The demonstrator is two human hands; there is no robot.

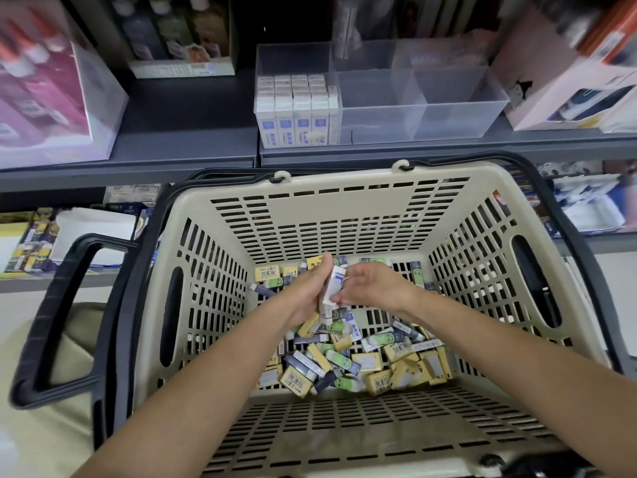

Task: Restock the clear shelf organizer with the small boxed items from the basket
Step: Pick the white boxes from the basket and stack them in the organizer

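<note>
Two hands meet inside the beige slotted basket point(344, 215), above a loose heap of small boxes point(375, 367) in yellow, dark blue, green and white. The left hand point(303, 294) has its fingers curled round a few narrow white boxes point(331, 288) with blue print, held roughly on end; the right hand point(377, 288) pinches the same bundle from the side with thumb and fingertips. On the dark shelf point(189, 132) behind the basket stands the clear organizer point(448, 108), whose left compartment holds neat rows of matching white-and-blue boxes point(293, 112).
</note>
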